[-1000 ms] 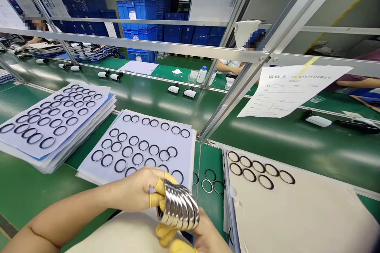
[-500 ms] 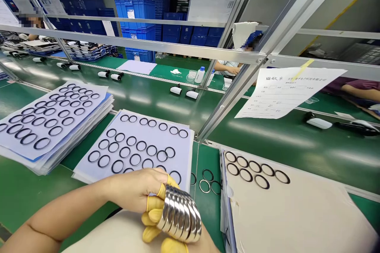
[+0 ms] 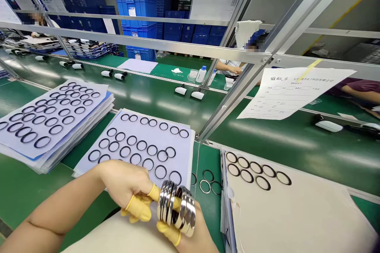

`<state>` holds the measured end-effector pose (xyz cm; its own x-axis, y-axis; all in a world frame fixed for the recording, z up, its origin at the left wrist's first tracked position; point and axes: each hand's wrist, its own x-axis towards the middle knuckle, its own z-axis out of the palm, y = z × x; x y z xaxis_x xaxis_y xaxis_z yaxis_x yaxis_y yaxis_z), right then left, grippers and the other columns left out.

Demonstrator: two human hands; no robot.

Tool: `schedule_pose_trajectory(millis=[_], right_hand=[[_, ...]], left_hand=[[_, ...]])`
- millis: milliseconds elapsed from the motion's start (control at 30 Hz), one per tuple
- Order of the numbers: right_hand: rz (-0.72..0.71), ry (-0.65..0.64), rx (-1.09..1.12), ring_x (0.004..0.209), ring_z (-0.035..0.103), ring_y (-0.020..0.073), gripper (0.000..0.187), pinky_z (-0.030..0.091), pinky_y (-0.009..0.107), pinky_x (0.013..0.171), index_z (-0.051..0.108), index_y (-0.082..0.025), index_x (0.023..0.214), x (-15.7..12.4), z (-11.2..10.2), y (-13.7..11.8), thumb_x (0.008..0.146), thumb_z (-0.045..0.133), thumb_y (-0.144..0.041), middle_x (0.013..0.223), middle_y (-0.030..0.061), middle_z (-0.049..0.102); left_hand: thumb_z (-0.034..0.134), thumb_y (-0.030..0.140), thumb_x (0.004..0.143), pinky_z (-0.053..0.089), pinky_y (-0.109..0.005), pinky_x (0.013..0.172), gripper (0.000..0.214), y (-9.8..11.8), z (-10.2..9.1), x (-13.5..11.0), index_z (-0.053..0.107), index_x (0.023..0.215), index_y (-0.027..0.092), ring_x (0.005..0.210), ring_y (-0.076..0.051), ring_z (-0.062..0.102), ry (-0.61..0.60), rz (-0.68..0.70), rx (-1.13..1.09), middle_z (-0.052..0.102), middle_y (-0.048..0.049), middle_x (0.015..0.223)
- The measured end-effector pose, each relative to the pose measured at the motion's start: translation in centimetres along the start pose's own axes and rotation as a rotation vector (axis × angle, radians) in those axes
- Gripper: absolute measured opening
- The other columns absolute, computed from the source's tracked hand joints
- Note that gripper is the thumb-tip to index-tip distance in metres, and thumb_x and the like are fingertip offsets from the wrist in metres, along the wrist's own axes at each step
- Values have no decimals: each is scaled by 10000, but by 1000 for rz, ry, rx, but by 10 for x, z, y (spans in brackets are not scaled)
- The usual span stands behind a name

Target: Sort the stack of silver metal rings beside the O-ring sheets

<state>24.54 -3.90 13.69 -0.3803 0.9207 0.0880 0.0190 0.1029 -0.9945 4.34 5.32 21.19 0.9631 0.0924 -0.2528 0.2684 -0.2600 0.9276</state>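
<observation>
Shiny metal rings with dark edges (image 3: 164, 205) are bunched between my two hands, with a gap splitting the bunch into two groups. Yellow finger cots cover my fingertips. My left hand (image 3: 127, 184) reaches in from the left, one finger against or inside the left group and the others curled below. My right hand (image 3: 197, 227) is around the right group, its thumb under the rings and much of it hidden behind them. A yellow fingertip shows in the gap; whose it is I cannot tell.
Rows of rings lie on a white sheet stack (image 3: 181, 148), another paper stack (image 3: 97, 110) at left and a beige stack (image 3: 297, 213) at right. Loose rings (image 3: 204, 186) lie between. A metal frame post (image 3: 237, 87) rises ahead; white-and-black parts (image 3: 197, 95) sit beyond. Co-workers are across.
The tightly packed bunch of rings has parted into two groups. My left hand has shifted left and its fingers have curled differently; my right thumb now shows under the rings.
</observation>
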Motion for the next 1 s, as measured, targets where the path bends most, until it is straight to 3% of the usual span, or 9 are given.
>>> schedule_pose_trajectory(millis=[133,267,433,567,667,733,867,1000], right_hand=[[-1,-73,94,973,637,303,421,511,431,893,712,-216,924,9,-1,-16,718,689,-583,1001,77,709],[89,-161,374,1029,640,330,738,500,469,904,588,-233,1192,9,-2,-23,606,740,-654,1045,83,707],[105,-112,508,1104,612,345,1020,472,493,950,392,-255,1364,-5,-5,-6,513,817,-622,1215,114,639],[49,-44,407,1199,545,336,997,420,464,1024,413,-291,1358,-10,-12,-3,506,843,-580,1331,101,550],[-64,12,234,1152,548,329,947,423,427,1022,493,-293,1294,-6,-16,-9,471,836,-614,1247,78,543],[-124,8,130,1075,568,298,925,449,390,984,480,-298,1294,-3,-17,-13,499,808,-639,1185,64,512],[-159,46,-3,1114,530,283,885,428,364,990,390,-283,1346,-3,-14,-17,628,665,-721,1240,80,438],[-149,26,-98,1202,481,317,895,395,415,1034,346,-243,1384,-9,-11,-16,679,620,-723,1281,114,444]], left_hand=[[504,217,901,465,-155,436,141,-1,9,9,602,981,153,381,-106,564,-53,2,-113,651,14,539],[404,200,931,500,-167,501,247,0,21,19,582,1094,147,438,-120,617,-58,26,-33,692,-7,609],[348,272,973,501,-174,526,327,-1,28,24,543,1203,146,463,-124,614,-3,16,39,710,-16,658],[423,533,924,524,-212,635,467,-5,32,27,615,1074,134,633,-167,664,138,95,48,730,-83,794],[300,657,900,519,-284,805,655,-9,36,33,626,1063,112,865,-221,660,231,178,-86,707,-149,957],[283,664,899,501,-318,852,673,-14,39,38,649,977,105,896,-225,637,291,184,-271,692,-150,968],[572,550,843,493,-262,775,439,-23,44,46,659,768,127,721,-143,587,367,49,-622,640,-28,748],[704,464,766,472,-221,705,336,-23,44,48,666,717,134,657,-111,524,390,54,-711,581,8,673]])
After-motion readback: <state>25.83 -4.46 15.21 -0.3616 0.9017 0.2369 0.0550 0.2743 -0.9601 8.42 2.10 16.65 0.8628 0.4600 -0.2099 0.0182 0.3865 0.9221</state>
